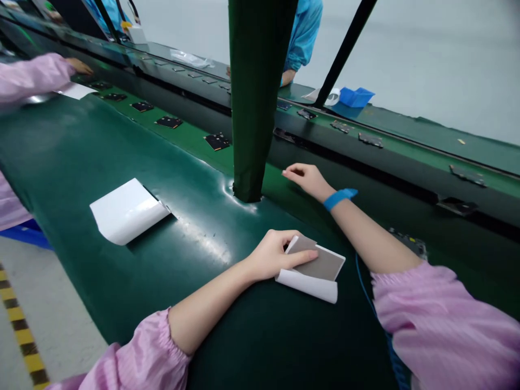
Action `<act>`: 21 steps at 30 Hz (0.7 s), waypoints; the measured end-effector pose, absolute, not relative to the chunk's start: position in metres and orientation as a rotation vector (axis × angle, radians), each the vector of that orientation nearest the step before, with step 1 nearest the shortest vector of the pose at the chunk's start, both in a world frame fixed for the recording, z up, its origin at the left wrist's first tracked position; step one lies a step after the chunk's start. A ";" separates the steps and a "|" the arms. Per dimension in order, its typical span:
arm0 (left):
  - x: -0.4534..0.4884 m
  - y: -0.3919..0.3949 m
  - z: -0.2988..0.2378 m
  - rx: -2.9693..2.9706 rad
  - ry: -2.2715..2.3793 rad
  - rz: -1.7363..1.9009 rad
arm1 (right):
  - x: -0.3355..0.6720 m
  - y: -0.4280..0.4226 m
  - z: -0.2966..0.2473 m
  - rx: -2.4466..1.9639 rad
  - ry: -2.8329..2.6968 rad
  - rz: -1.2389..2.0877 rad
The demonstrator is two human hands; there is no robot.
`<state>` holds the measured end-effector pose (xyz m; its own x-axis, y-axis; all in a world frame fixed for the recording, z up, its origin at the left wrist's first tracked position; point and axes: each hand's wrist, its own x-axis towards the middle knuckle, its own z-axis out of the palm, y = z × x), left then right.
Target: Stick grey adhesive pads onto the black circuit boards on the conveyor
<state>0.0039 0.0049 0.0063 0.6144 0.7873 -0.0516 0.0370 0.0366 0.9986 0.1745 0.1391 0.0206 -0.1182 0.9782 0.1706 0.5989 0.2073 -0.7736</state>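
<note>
My left hand (276, 254) rests on the green table mat (122, 281) and holds a small stack of sheets (320, 268), grey on top and white below, thumb pressed on the grey face. My right hand (306, 179), with a blue wrist strap (339, 197), reaches forward past a green post (254, 97) toward the conveyor; its fingers are loosely curled and hold nothing. Small dark boards such as one board (217, 142) lie in a row on the belt beyond.
A curled white sheet (128, 211) lies on the mat to the left. A person's pink sleeve and hand (79, 66) work at far left; another person in blue (303, 38) stands across the line. A black strut (345, 51) slants at upper right.
</note>
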 end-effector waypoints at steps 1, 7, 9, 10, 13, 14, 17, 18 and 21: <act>0.004 0.005 0.006 1.430 0.749 0.666 | 0.170 0.153 0.018 -1.470 -1.839 0.735; 0.004 0.007 0.009 1.307 0.741 0.665 | 0.153 0.196 0.012 -1.529 -1.958 0.808; 0.004 0.007 0.010 1.271 0.737 0.669 | 0.153 0.201 0.013 -1.563 -1.973 0.819; 0.004 0.007 0.010 1.264 0.736 0.671 | 0.153 0.203 0.013 -1.582 -1.978 0.819; 0.004 0.007 0.010 1.266 0.737 0.677 | 0.157 0.208 0.011 -1.644 -1.996 0.801; 0.004 0.007 0.010 1.267 0.736 0.677 | 0.158 0.210 0.009 -1.655 -2.008 0.792; 0.004 0.008 0.010 1.265 0.733 0.673 | 0.163 0.212 0.005 -1.644 -2.069 0.766; 0.004 0.008 0.010 1.265 0.734 0.671 | 0.165 0.213 0.004 -1.633 -2.090 0.757; 0.004 0.008 0.010 1.268 0.744 0.650 | 0.170 0.212 0.003 -1.617 -2.124 0.744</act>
<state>0.0037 0.0081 0.0095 0.6089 0.7822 -0.1318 -0.0257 0.1855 0.9823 0.1697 0.2125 0.0029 -0.2741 0.9614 -0.0251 0.7670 0.2028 -0.6088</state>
